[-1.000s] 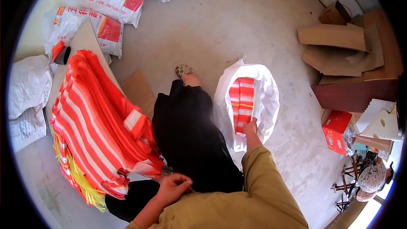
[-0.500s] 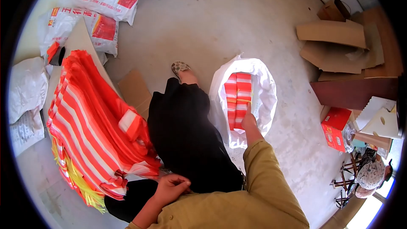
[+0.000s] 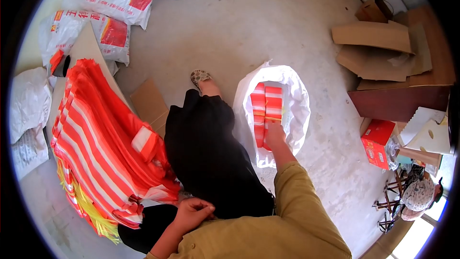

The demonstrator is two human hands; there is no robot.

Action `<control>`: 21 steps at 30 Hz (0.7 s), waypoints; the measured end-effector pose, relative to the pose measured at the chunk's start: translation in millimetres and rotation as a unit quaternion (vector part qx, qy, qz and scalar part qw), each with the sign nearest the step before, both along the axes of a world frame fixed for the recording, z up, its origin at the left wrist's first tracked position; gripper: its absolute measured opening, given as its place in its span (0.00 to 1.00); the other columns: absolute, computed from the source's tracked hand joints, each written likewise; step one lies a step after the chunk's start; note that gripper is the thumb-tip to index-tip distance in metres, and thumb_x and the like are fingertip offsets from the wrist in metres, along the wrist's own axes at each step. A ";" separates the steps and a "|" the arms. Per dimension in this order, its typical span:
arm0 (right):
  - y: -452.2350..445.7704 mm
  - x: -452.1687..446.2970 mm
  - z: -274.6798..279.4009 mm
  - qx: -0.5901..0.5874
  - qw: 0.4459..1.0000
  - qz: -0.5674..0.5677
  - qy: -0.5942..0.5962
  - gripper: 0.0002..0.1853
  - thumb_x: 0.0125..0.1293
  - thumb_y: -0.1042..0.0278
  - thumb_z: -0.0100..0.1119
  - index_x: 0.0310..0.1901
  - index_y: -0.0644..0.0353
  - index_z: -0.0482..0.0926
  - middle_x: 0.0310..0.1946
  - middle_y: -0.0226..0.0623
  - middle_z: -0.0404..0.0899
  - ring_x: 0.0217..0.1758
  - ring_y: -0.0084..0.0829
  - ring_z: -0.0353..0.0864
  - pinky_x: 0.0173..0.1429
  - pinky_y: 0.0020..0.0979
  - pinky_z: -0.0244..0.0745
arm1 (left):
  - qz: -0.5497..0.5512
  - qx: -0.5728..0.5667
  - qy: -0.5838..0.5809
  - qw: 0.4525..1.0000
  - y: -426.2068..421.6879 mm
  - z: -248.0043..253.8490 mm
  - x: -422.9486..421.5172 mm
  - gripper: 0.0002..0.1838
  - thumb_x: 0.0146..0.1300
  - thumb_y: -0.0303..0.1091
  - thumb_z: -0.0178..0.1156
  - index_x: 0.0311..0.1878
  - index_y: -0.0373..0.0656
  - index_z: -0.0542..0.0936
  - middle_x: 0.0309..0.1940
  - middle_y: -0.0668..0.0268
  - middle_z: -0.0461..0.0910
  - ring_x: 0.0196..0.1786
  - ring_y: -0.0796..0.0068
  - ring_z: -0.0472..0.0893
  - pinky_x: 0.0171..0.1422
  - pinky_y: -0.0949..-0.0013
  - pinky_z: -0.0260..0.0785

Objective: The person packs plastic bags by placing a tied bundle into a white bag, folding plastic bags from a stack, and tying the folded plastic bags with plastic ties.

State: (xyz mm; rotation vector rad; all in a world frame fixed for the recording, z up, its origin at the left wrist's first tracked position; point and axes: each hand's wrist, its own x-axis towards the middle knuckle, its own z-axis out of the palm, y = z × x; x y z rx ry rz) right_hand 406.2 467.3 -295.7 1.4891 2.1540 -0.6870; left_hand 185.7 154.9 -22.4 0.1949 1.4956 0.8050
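In the white woven bag, two folded red-and-white striped bundles lie side by side, with thin yellow ties across them. My right hand reaches into the bag, its fingers closed at the near end of the right-hand bundle; the fingertips are hidden. My left hand rests by my lap, fingers curled and thumb against the index finger, with nothing visible in it. Left of my legs lies a large fanned stack of red-and-white striped cloth or bags, with yellow ties along its lower edge.
Printed white sacks lie at the upper left, and a flat cardboard piece is on the floor beside the stack. On the right stand an opened cardboard box, a red box and a dark red cabinet.
My right hand has shifted from the bundle's right edge onto its near end, and its fingers look more curled. My left hand stays in place. The view has shifted slightly.
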 end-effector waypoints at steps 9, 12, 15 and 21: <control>-52.5 11.9 -87.6 -0.155 0.983 -0.020 0.096 0.22 0.77 0.57 0.48 0.64 0.57 0.80 0.64 0.54 0.80 0.69 0.53 0.78 0.71 0.48 0.73 | -0.012 -0.014 -0.012 1.000 0.2 -0.1 -4.9 0.06 0.70 0.27 0.70 0.44 0.33 0.89 0.31 0.64 0.89 0.34 0.81 0.87 0.41 0.77 0.81; -56.7 5.9 -89.6 -0.155 0.984 -0.035 0.079 0.22 0.78 0.55 0.47 0.65 0.55 0.80 0.62 0.50 0.82 0.69 0.48 0.79 0.72 0.47 0.72 | -0.005 -0.007 -0.021 1.000 -1.7 -2.1 -5.3 0.07 0.70 0.27 0.70 0.44 0.33 0.89 0.31 0.64 0.89 0.34 0.81 0.87 0.42 0.77 0.80; -52.3 -8.7 -101.4 -0.154 0.981 -0.058 0.100 0.22 0.77 0.56 0.48 0.64 0.56 0.81 0.61 0.50 0.83 0.68 0.48 0.80 0.70 0.47 0.73 | -0.004 0.000 -0.033 0.999 -2.7 -4.1 -6.1 0.07 0.69 0.27 0.70 0.44 0.33 0.89 0.31 0.65 0.89 0.34 0.81 0.87 0.41 0.77 0.80; -49.1 -58.7 -115.5 -0.130 0.982 -0.060 0.125 0.21 0.76 0.56 0.51 0.61 0.56 0.83 0.58 0.51 0.85 0.65 0.50 0.82 0.67 0.48 0.76 | -0.005 0.002 -0.043 0.999 -4.5 -7.2 -6.5 0.07 0.69 0.27 0.70 0.44 0.33 0.89 0.31 0.65 0.89 0.34 0.81 0.87 0.41 0.77 0.80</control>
